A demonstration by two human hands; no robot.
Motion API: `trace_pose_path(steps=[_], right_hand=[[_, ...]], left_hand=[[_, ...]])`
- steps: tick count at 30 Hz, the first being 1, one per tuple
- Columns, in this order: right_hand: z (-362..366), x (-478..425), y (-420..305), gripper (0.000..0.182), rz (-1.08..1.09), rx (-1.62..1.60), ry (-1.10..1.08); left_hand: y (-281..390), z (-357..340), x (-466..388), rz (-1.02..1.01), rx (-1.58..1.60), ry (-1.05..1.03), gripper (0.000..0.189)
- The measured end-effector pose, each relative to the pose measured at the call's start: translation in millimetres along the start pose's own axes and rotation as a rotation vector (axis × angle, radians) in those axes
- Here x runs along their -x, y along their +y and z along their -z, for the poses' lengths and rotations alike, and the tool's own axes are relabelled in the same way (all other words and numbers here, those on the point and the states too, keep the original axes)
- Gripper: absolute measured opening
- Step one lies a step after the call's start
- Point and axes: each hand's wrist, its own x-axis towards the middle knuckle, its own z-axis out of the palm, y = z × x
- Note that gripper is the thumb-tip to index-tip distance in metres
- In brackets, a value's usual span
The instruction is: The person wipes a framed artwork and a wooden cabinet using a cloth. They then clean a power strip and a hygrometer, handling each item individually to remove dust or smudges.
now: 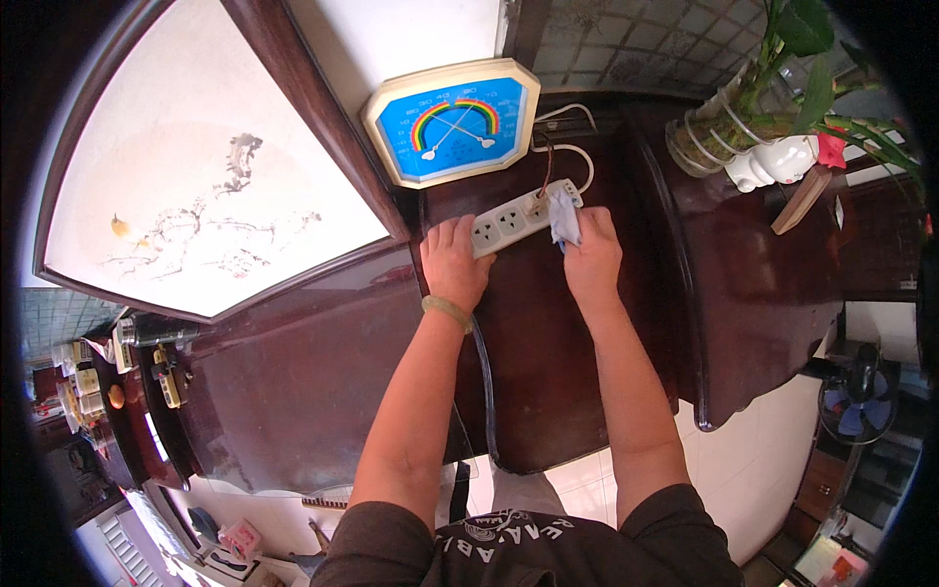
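Observation:
A white power strip lies slanted across the dark glossy wooden cabinet top. My left hand grips its left end, with a pale bangle around the wrist. My right hand pinches a light blue-grey cloth, which covers part of the strip near its right end. A plug with a thin brown cord sits in a socket beside the cloth. From the strip's right end a white cable curves up towards the back.
Behind the strip stands a blue-faced thermometer-hygrometer. A framed ink painting leans at the left. To the right are a glass vase with green stalks, a white figurine and a raised cabinet section. An electric fan stands farther right.

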Motion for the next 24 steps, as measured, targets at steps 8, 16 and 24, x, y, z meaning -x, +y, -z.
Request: trace_pose_path(steps=[8, 16, 24], right_hand=[[-19, -22, -18, 0.034, 0.287, 0.305, -0.043], [-34, 10, -8, 0.03, 0.329, 0.308, -0.143], [-37, 15, -25, 0.029, 0.381, 0.26, -0.057]], left_hand=[[-2, 2, 0, 0.014, 0.002, -0.024, 0.068], [0, -2, -1, 0.035, 0.005, -0.042, 0.066], [-3, -1, 1, 0.008, -0.011, -0.021, 0.065]])
